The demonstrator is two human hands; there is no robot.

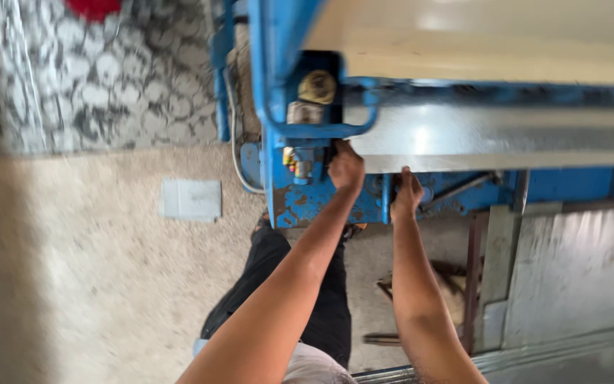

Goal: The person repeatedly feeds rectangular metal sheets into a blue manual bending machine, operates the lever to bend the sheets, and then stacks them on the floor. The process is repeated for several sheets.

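Both hands at blue machine (307, 199) near edge: left hand (346, 167) and right hand (406, 193) grip unclear; metal sheet (492, 135) runs left-right, open floor (108, 270) left.

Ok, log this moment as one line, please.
left hand: on blue machine frame by metal sheet edge | right hand: on frame under sheet | grip: unclear | floor: small grey plate

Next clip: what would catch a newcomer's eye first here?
The big blue machine across the top, with a shiny metal sheet lying along it. Both bare hands reach up to its lower edge: the left hand at the sheet's left end, the right hand just beside it. A small grey plate lies on the floor at left.
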